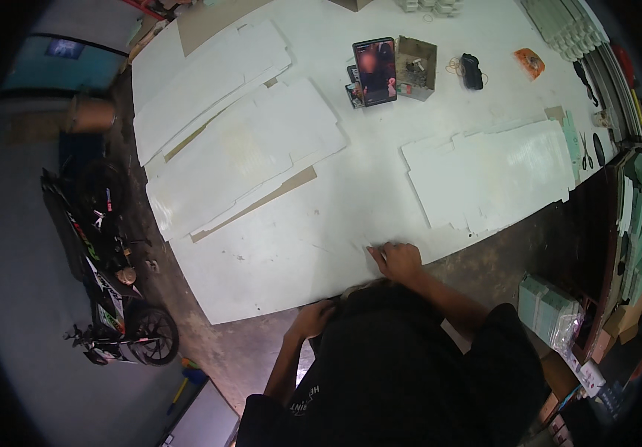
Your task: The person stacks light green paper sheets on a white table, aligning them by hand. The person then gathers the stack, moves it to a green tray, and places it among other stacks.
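Note:
My right hand (398, 261) rests on the near edge of the white tabletop (261, 272), knuckles up. Its thumb sticks out to the left, apart from the loosely bent fingers, and I see nothing held in it. My left hand (313, 319) is lower, just off the table's front edge against my dark clothing; its fingers are mostly hidden. Nearest to the right hand is a pile of flat white cardboard sheets (492, 175) at the right. Two more piles of cut white cardboard, a nearer one (246, 156) and a farther one (209, 86), lie at the left.
A phone (375, 72) playing a picture leans by an open small box (415, 67). Farther right lie a black device (471, 72), an orange packet (529, 64) and scissors (587, 151). A motorbike (105, 268) stands left; a wrapped bundle (550, 311) sits below the table's right side.

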A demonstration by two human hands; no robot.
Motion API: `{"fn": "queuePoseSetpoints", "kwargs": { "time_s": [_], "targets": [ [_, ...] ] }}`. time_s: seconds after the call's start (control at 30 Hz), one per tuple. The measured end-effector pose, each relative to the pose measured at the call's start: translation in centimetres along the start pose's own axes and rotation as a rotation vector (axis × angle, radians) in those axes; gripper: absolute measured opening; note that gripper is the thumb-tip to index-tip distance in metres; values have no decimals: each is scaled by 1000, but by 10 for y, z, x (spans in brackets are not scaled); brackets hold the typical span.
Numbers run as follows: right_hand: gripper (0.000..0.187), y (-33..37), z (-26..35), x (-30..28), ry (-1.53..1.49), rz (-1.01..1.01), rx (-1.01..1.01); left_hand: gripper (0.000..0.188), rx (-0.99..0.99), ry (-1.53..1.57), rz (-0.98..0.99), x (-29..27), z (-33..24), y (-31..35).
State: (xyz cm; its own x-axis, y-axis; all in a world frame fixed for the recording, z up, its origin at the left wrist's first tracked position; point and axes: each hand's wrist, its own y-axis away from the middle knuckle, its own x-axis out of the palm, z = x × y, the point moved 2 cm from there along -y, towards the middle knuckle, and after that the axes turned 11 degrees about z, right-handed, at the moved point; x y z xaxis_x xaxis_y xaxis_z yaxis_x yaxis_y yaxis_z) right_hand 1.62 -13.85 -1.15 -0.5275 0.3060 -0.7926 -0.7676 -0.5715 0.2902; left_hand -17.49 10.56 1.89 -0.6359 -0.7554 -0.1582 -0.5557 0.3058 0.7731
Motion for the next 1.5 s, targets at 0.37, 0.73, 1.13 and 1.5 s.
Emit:
{"fn": "queuePoseSetpoints", "kwargs": {
  "time_s": [0.37,0.73,1.13,1.5],
  "targets": [
    [61,-4,8,1,79,33,42,38,-11,-79,110,-25,19,-23],
    [45,12,-7,31,104,-321,-178,58,-168,309,138,-33,23,-39],
    [41,19,-16,43,60,-524,-323,72,-209,321,111,-32,18,-40],
    [42,18,-17,47,76,-583,-308,92,-234,308,24,-23,20,-36]
  ]
}}
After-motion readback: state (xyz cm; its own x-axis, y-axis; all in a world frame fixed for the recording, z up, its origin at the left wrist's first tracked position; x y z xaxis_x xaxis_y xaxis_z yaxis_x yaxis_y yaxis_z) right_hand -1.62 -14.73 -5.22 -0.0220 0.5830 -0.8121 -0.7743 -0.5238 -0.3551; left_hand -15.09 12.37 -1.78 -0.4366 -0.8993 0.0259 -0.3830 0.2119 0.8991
